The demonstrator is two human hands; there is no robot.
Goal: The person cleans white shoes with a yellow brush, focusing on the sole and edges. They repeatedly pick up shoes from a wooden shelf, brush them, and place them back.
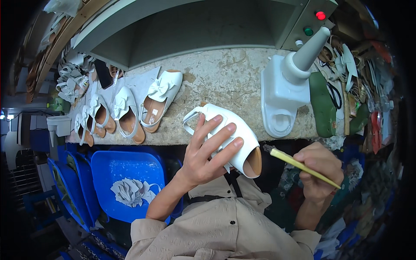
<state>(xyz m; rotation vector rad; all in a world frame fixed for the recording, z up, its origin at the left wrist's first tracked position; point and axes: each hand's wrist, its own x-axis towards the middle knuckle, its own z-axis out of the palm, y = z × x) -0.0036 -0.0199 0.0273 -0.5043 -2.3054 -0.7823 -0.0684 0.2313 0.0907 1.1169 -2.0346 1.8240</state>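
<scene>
My left hand [212,149] is closed round a white sandal [236,125] over the table's front edge. The sandal lies tilted, its open toe facing down to the right, and a thin strap loops out at its upper left. In my right hand [318,169] is a yellow-handled brush [299,164], its dark bristle end pointing left toward the sandal's toe and apart from it. Finished-looking white sandals with bows stand in a row at the left; the closest is a bow sandal [160,102] with a tan insole.
A white glue dispenser [281,91] with a grey cone stands right of centre on the worn table [216,73]. Behind is a grey machine housing [186,26] with a lit red button. Below left, a blue bin [125,162] holds white cut pieces. Clutter and green shapes crowd the right.
</scene>
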